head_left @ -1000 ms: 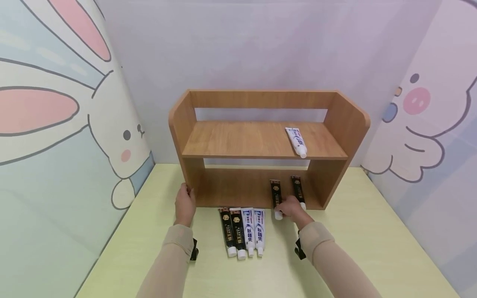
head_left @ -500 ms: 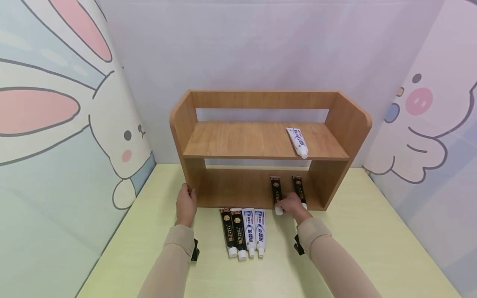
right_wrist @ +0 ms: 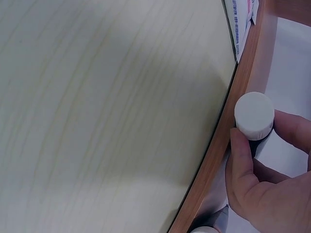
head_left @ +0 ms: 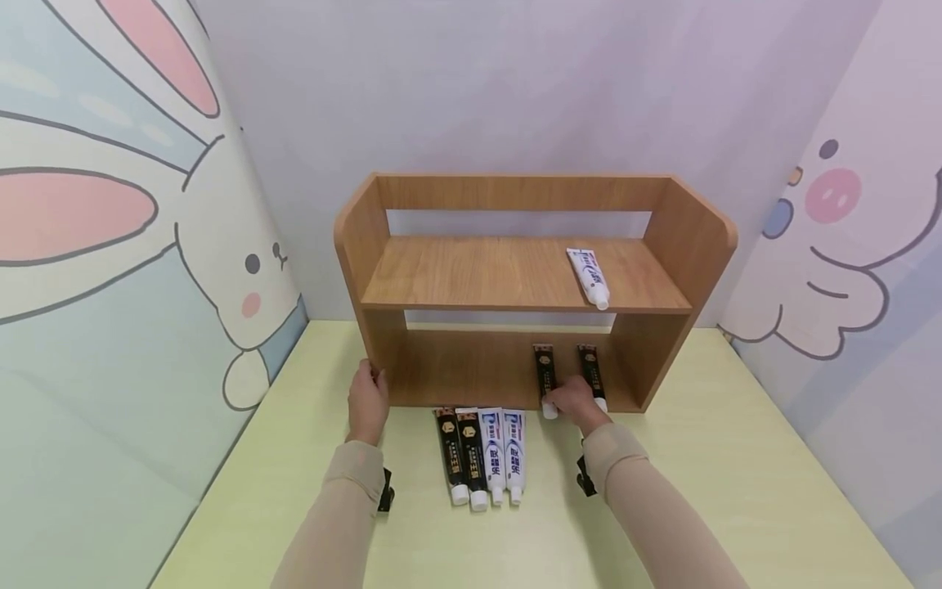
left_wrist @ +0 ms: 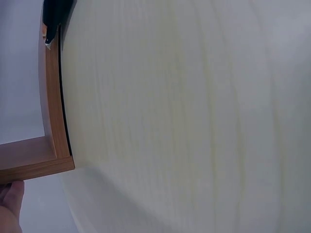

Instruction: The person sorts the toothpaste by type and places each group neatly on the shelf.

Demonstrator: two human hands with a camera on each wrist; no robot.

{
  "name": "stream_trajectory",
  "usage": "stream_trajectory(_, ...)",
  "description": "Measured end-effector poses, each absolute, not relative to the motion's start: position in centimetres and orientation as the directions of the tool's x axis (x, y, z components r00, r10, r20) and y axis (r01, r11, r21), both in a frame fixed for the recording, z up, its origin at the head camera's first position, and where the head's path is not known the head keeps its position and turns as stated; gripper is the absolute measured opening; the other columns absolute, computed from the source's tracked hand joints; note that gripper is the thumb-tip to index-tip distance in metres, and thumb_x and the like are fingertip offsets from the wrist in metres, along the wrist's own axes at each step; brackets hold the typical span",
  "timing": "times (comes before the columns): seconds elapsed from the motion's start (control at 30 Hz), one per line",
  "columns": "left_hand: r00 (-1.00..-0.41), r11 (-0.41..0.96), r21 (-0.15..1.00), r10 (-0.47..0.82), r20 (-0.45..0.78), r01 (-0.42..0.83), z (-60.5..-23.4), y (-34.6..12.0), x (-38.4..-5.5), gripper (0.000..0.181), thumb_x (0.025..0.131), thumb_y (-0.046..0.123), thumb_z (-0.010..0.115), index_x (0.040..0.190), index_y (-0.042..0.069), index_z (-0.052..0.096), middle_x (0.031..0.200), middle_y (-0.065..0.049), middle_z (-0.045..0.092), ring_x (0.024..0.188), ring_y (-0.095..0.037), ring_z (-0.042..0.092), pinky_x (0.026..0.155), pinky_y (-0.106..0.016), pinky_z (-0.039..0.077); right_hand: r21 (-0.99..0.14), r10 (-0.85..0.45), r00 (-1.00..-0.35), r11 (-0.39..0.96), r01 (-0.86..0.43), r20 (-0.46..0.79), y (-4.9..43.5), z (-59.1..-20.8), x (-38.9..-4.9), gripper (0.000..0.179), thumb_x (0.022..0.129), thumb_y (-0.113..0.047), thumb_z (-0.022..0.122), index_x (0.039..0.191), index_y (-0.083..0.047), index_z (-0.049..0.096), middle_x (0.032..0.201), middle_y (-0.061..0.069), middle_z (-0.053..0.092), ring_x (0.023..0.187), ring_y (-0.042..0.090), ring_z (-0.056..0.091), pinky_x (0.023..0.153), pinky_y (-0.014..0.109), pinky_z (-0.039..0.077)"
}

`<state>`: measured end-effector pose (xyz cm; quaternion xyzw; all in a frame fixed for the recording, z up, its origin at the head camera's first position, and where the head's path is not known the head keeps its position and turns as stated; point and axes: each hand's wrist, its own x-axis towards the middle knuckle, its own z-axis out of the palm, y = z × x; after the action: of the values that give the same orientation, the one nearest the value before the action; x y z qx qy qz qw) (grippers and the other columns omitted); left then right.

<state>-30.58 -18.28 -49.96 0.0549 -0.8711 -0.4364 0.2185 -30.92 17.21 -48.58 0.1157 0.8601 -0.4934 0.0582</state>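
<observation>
My right hand (head_left: 577,402) pinches a black toothpaste tube (head_left: 545,372) near its white cap (right_wrist: 254,115), between thumb and fingers. The tube lies on the lower board of a wooden shelf (head_left: 456,368), its cap toward me at the front edge. A second black toothpaste tube (head_left: 591,368) lies just to its right, near my hand. My left hand (head_left: 368,401) touches the outer face of the shelf's left side panel (left_wrist: 36,170); its fingertips are partly hidden.
On the table in front of the shelf lie two black tubes (head_left: 462,458) and two white toothpaste tubes (head_left: 504,454), side by side. Another white tube (head_left: 588,276) lies on the upper board, its cap at the front edge. Walls (head_left: 508,90) stand behind and on both sides.
My right hand has pushed the black tube slightly deeper onto the lower board, so its cap is nearer the shelf's front edge. My left hand stays at the side panel.
</observation>
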Motion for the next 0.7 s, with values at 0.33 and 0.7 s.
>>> stream_trajectory(0.33, -0.906, 0.607, 0.792, -0.296, 0.304, 0.067, -49.66, -18.12, -30.59, 0.021, 0.103, 0.012, 0.049, 0.118, -0.003, 0.048, 0.113, -0.024, 0.058, 0.1, -0.039, 0.06, 0.082, -0.053, 0.051, -0.823, 0.162, -0.964, 0.502, 0.266, -0.212, 17.16, -48.35, -31.12, 0.032, 0.08, 0.001, 0.069, 0.106, 0.015, 0.056, 0.094, 0.022, 0.052, 0.081, 0.035, 0.051, 0.07, 0.044, 0.049)
stream_trajectory(0.7, -0.904, 0.611, 0.788, -0.291, 0.314, 0.077, -49.59, -18.16, -30.53, 0.019, 0.103, 0.011, 0.049, 0.116, -0.003, 0.047, 0.111, -0.024, 0.057, 0.098, -0.039, 0.059, 0.081, -0.053, 0.051, -0.783, 0.192, -0.947, 0.532, 0.321, -0.258, 16.88, -48.15, -31.12, 0.037, 0.085, -0.004, 0.066, 0.114, 0.014, 0.053, 0.102, 0.023, 0.052, 0.088, 0.035, 0.051, 0.074, 0.042, 0.049)
